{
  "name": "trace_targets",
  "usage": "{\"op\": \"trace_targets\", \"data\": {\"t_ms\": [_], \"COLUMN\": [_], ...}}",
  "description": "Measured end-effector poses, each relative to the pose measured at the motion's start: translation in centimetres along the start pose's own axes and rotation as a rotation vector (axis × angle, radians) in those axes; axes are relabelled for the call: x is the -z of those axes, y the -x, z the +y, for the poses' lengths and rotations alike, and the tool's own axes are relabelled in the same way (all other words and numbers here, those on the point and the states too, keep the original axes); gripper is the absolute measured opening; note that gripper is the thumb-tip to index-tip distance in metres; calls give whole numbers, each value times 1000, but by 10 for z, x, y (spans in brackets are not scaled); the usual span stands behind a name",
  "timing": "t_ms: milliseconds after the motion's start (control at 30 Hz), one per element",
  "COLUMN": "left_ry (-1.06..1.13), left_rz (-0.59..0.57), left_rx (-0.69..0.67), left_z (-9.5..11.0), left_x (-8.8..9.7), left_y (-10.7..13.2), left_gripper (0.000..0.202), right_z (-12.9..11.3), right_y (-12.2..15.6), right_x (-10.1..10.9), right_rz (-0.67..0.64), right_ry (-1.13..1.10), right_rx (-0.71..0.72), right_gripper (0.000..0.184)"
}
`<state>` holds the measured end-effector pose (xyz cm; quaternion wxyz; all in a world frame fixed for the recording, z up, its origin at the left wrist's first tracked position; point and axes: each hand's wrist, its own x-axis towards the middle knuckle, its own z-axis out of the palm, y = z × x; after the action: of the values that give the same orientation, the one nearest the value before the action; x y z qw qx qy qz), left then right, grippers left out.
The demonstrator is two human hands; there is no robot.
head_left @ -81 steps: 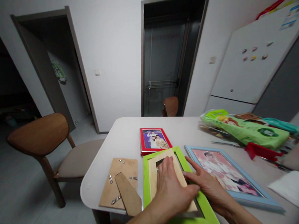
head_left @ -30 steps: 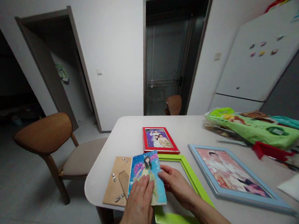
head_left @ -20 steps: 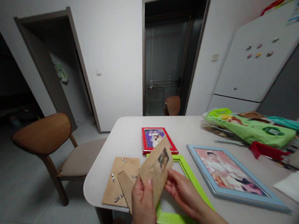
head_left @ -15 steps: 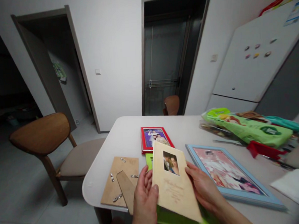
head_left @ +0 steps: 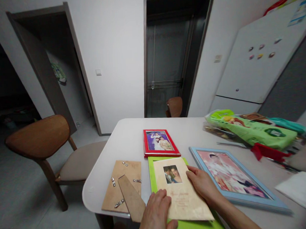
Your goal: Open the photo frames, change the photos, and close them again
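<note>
A cream card (head_left: 181, 190) with a small portrait photo printed near its top lies face up on the back of a lime green picture frame (head_left: 155, 162) near the table's front edge. My left hand (head_left: 155, 215) rests flat on the card's lower left part, fingers stretched out. My right hand (head_left: 201, 183) touches the card's right edge with its fingers curled against it. A brown backing board with a stand and metal clips (head_left: 123, 191) lies just left of the green frame.
A red-framed photo (head_left: 159, 142) lies beyond the green frame and a light blue framed photo (head_left: 233, 177) to its right. Green bags (head_left: 251, 130), a red object (head_left: 268, 153) and white paper (head_left: 300, 190) crowd the white table's (head_left: 123, 140) right side. A wooden chair (head_left: 49, 147) stands left; a fridge (head_left: 260, 68) at the right.
I lifted the card out of the green frame, showed its colourful side, flipped it to the cream portrait side, then laid it flat on the frame again.
</note>
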<state>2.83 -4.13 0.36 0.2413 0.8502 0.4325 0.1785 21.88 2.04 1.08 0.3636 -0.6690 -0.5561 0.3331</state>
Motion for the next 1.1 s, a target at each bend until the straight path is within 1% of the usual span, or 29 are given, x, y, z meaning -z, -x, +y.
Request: {"op": "trace_targets", "data": {"t_ms": [133, 200, 267, 300, 367, 467, 567, 633, 733, 800, 833, 900, 967, 1033, 1100], "left_ry": [-44, -52, -54, -57, -78, -149, -227, -257, -252, -247, -250, -256, -260, -263, -262], "left_rz": [-1, -9, -1, 17, 74, 130, 138, 152, 180, 209, 225, 258, 303, 346, 348], "left_rx": [30, 16, -9, -14, 15, 154, 328, 388, 391, 371, 356, 306, 240, 162, 86], "left_z": [7, 7, 0, -5, -21, -49, -72, -82, -90, -95, -96, -98, -94, -84, -67], "left_x": [4, 4, 6, 8, 17, 41, 64, 73, 75, 73, 73, 71, 69, 66, 58], "left_y": [-3, -1, 4, 9, 22, 45, 63, 70, 74, 75, 76, 75, 73, 67, 57], "left_gripper": [47, 49, 52, 54, 57, 65, 68, 66, 61, 60, 59, 56, 54, 56, 59], "right_z": [3, 6, 8, 8, 3, -18, -47, -63, -75, -77, -77, -78, -79, -78, -72], "right_y": [-1, 0, 1, 2, 5, 18, 38, 51, 64, 67, 67, 68, 68, 70, 71], "right_x": [3, 4, 3, 2, 0, -14, -45, -71, -107, -122, -125, -124, -110, -87, -59], "right_rz": [78, 115, 134, 139, 129, 58, -89, -185, -251, -276, -287, -296, -294, -288, -277], "right_ry": [490, 707, 829, 847, 809, 642, 510, 486, 517, 516, 490, 398, 303, 255, 252], "right_rx": [161, 183, 177, 176, 207, 333, 455, 525, 563, 540, 532, 537, 561, 572, 569], "right_gripper": [34, 32, 31, 32, 33, 35, 33, 33, 42, 48, 50, 52, 54, 52, 50]}}
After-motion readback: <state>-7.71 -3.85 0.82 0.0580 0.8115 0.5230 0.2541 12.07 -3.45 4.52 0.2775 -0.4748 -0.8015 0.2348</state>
